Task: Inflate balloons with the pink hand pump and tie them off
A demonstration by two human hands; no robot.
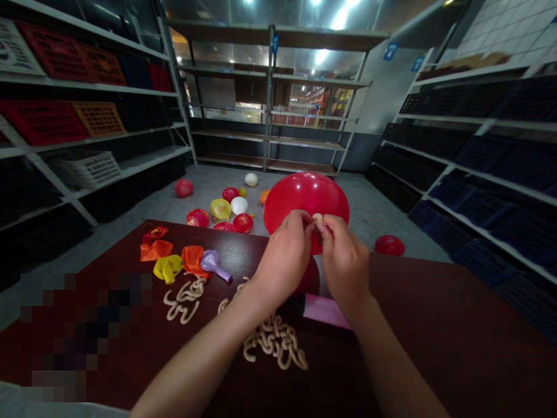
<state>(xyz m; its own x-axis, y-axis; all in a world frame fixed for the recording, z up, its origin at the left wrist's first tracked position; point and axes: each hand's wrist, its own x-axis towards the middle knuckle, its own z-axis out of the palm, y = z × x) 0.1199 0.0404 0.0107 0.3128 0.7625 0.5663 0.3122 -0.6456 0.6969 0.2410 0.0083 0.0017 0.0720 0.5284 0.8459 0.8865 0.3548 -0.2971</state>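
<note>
An inflated red balloon [304, 200] hangs above the dark table [435, 325], held at its neck by both hands. My left hand [285, 255] pinches the neck from the left. My right hand [343, 258] pinches it from the right, with a small beige band [317, 218] showing between the fingertips. Below the hands lie a pink hand pump [324, 309] and a heap of beige rubber bands [274, 342]. Flat uninflated balloons, orange [155, 250], yellow [167, 267] and purple [213, 262], lie to the left on the table.
Several inflated balloons [220, 208] in red, yellow and white lie on the grey floor beyond the table, one red [389, 245] at the right. Shelving racks with red and orange crates [56, 55] line the left, dark crates the right.
</note>
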